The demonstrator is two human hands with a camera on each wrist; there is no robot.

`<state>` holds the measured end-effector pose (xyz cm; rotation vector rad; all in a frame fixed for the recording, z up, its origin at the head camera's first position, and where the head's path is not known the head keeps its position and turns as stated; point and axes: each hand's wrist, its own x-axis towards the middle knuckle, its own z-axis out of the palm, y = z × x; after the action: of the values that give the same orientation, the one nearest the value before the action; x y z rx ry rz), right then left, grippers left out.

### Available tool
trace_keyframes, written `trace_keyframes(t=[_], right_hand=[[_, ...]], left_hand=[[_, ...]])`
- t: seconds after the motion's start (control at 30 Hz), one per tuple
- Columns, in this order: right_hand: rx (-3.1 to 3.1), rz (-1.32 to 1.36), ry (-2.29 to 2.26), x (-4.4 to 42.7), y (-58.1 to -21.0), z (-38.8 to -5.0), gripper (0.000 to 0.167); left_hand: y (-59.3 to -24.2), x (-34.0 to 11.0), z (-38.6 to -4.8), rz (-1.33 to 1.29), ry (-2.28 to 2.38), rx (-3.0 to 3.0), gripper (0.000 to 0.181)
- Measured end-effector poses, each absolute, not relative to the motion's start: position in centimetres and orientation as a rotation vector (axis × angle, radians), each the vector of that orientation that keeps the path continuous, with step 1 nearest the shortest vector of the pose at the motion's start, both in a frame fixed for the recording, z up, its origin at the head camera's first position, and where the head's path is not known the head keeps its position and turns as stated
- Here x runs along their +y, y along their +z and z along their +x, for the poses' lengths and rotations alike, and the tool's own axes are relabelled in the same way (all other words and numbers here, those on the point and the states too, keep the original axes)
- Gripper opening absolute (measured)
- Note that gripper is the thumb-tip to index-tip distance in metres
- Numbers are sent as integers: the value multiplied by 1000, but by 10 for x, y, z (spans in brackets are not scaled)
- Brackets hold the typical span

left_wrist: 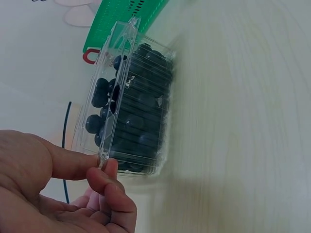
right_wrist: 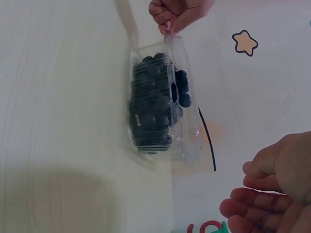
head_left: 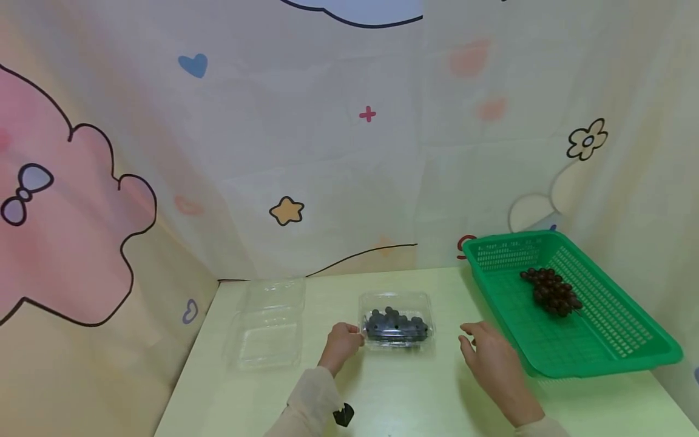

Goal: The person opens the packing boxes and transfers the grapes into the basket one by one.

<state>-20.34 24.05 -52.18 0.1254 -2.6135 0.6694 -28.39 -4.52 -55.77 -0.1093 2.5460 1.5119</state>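
A clear plastic clamshell box (head_left: 420, 303) full of dark round grapes (head_left: 389, 325) stands on the table with its lid down. At its left end my left hand (head_left: 342, 345) pinches the rim between thumb and fingers; the left wrist view shows this hold on the rim (left_wrist: 103, 161) closely. My right hand (head_left: 491, 358) hovers to the right of the box, apart from it, fingers loosely bent around nothing. In the right wrist view that hand (right_wrist: 272, 189) is also seen holding nothing.
An open, empty clear clamshell box (head_left: 269, 343) lies at the left of the pale table (head_left: 229, 406). On the right, a green plastic basket (head_left: 508, 328) holds a bunch of dark red grapes (head_left: 554, 294). A patterned curtain (head_left: 349, 152) hangs behind the table.
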Motion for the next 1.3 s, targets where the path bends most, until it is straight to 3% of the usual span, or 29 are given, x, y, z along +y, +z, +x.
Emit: trace_keyframes(t=[1.07, 1.3], right_hand=[[-2814, -24, 1033, 207, -559, -228, 26], [-2791, -31, 1288, 205, -558, -233, 31]], left_hand=[[-557, -52, -259, -113, 1559, 2501, 20], [-555, -53, -258, -120, 1568, 2483, 20]])
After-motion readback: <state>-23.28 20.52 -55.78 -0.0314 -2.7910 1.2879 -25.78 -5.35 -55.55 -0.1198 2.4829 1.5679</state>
